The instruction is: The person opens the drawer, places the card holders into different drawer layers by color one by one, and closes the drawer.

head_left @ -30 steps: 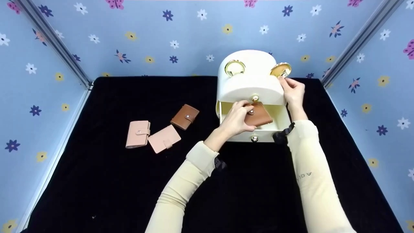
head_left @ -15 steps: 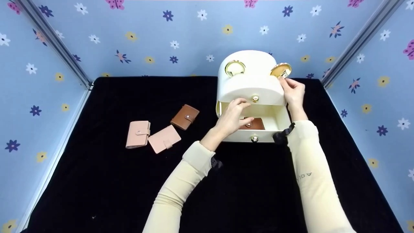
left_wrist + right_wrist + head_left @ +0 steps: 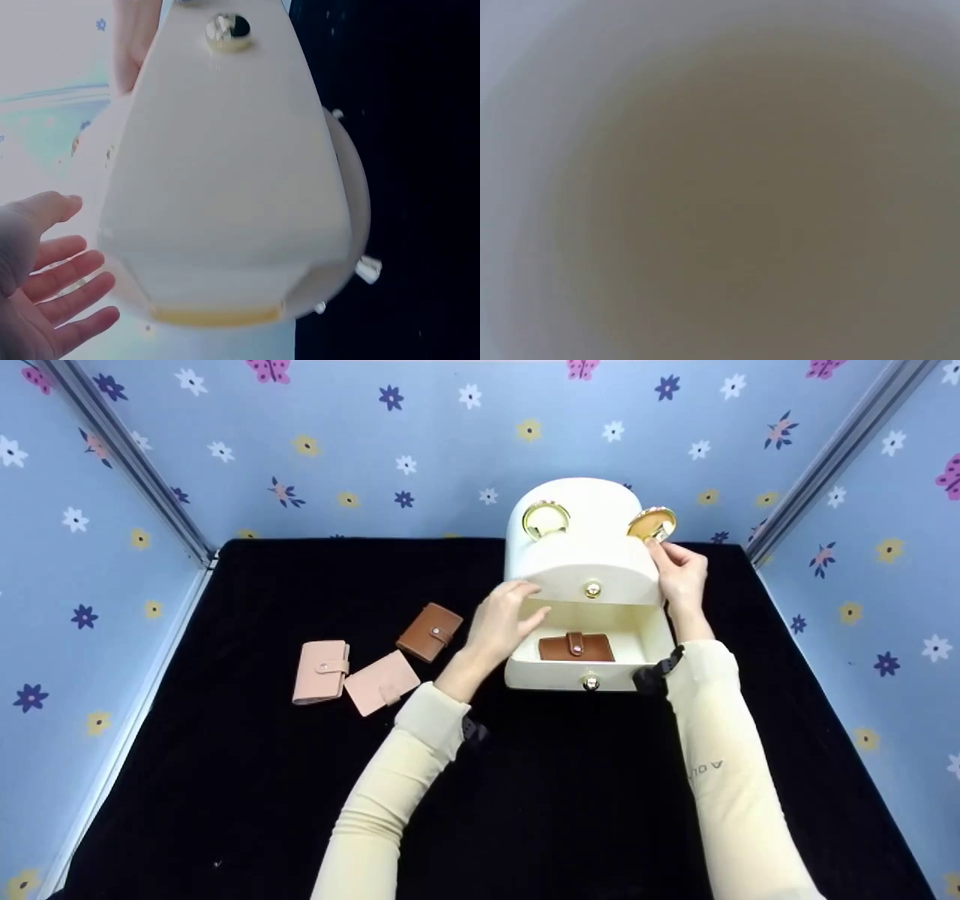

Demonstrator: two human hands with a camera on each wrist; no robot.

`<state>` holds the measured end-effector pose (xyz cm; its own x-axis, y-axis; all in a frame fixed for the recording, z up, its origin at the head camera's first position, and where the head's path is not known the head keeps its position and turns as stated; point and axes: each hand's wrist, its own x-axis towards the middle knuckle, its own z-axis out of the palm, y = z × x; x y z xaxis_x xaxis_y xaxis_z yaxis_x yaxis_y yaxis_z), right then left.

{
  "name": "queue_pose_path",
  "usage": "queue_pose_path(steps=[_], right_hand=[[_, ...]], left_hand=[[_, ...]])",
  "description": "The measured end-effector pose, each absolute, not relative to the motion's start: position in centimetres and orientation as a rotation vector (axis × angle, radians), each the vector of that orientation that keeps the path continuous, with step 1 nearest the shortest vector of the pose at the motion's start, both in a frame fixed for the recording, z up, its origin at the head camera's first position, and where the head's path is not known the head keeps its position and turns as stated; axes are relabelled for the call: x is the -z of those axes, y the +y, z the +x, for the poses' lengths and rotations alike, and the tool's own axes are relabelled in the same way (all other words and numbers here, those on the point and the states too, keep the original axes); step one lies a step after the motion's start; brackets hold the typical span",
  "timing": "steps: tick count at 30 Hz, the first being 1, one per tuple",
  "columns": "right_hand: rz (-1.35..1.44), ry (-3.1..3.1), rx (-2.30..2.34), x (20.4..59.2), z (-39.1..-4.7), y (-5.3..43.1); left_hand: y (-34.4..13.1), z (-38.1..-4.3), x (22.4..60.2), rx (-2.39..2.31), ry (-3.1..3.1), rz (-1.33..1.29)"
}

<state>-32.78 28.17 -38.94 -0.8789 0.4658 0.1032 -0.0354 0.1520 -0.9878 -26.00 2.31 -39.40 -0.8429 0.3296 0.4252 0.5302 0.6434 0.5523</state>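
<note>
Brown wallet (image 3: 559,649): inside the pulled-out lower drawer (image 3: 544,675) of the white cabinet (image 3: 581,547)
Left hand (image 3: 495,621): near the drawer's left side, fingers spread
Right hand (image 3: 684,577): fingertips at the gold ear (image 3: 649,522); cannot tell whether they pinch it
Black cloth (image 3: 247,795): 2 pink wallets (image 3: 320,656), 1 other brown wallet (image 3: 424,634)

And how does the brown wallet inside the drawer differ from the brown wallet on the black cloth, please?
The drawer wallet lies inside the pulled-out white drawer, while the cloth wallet lies on the black cloth. The drawer wallet is roughly in line with the drawer's front; the cloth wallet lies at a slant. Both are brown, with a strap and a round, shiny snap.
</note>
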Motion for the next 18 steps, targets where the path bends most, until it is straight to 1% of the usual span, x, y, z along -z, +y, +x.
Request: queue_pose_path(steps=[9, 18], right_hand=[[-0.411, -2.073, -1.740, 38.9, -32.8, 28.3], [-0.419, -2.089, -1.731, 39.0, -32.8, 28.3]], left_hand=[[-0.5, -27.3, 41.0, 0.911, -2.514, -0.547], [-2.8, -28.8, 42.5, 0.842, -2.629, -0.434]])
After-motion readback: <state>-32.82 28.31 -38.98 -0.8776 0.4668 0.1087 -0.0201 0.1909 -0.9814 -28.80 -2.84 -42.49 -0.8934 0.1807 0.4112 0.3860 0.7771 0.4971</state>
